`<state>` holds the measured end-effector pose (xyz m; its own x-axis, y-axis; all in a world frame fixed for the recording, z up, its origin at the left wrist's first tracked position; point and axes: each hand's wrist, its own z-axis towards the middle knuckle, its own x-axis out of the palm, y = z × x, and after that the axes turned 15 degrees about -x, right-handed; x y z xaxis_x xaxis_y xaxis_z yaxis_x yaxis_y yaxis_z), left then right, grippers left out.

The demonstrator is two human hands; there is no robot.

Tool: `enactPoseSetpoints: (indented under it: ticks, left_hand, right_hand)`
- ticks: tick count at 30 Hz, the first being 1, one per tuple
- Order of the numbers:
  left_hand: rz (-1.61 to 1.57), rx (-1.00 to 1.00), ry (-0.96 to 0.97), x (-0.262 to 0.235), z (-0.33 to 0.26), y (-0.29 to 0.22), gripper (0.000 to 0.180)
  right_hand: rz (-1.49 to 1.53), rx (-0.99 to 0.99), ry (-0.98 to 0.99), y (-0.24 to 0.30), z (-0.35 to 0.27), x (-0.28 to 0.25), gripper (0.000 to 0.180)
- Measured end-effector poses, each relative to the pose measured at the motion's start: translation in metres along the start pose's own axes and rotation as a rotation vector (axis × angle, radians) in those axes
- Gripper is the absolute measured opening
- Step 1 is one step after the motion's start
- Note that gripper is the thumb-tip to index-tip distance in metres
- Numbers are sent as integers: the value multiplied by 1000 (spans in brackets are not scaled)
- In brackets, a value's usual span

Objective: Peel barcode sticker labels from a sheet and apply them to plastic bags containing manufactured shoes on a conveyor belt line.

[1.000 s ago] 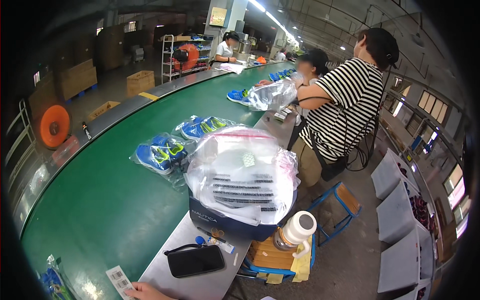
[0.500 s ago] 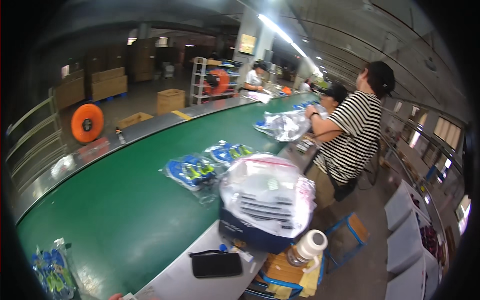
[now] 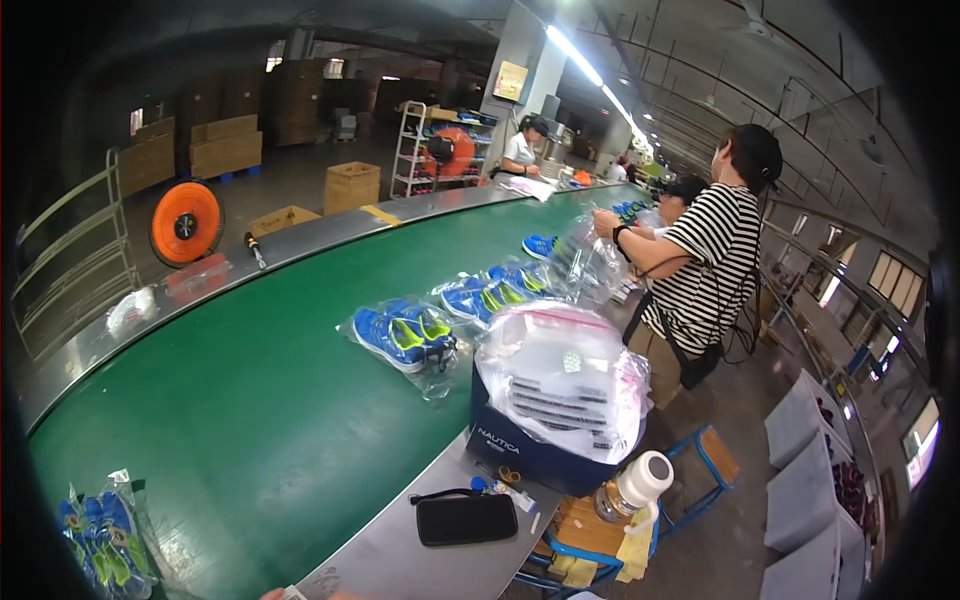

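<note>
At the bottom edge, slivers of skin from my hands (image 3: pixel 272 595) show beside the corner of a small white printed piece (image 3: pixel 292 593). The fingers are cut off by the frame, so their grip is hidden. Nearest on the left, a pair of blue and lime-green sneakers (image 3: pixel 104 540) lies in a clear plastic bag on the green conveyor belt (image 3: pixel 250 440). Further along, another bagged pair (image 3: pixel 405 335) rests on the belt, with more bagged sneakers (image 3: pixel 490 292) just beyond. A dark blue box (image 3: pixel 530 450), filled with clear plastic bags (image 3: pixel 565 375), stands at the belt's right edge.
A black pouch (image 3: pixel 466 518) and small scissors (image 3: pixel 510 475) lie on the metal side table (image 3: pixel 400 560). A white jug (image 3: pixel 640 480) stands on a wooden stool (image 3: pixel 580 528). A co-worker in a striped shirt (image 3: pixel 715 240) handles a clear bag (image 3: pixel 595 260). Orange fans (image 3: pixel 187 223) stand across the belt.
The view has shifted, so the belt and box appear further right. The co-worker's hands have risen with the clear bag, leaving a blue shoe in plainer sight. Slightly more skin shows at the bottom edge.
</note>
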<state>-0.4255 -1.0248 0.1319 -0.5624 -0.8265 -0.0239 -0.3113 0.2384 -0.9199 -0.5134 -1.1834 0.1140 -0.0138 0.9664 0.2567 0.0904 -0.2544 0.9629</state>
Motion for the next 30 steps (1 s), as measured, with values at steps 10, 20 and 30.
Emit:
enactPoseSetpoints:
  ticks: [10,20,30]
  left_hand:
    - [-85,-90,16,7,4,-1,29]
    - [-62,-129,28,-6,-3,2,21]
    - [-20,33,0,-7,-16,-8,21]
  right_hand:
    - [-602,-612,-460,29,15,-2,16]
    - [-749,-646,-199,18,22,-6,13]
    - [-1030,-863,-209,18,18,12,10]
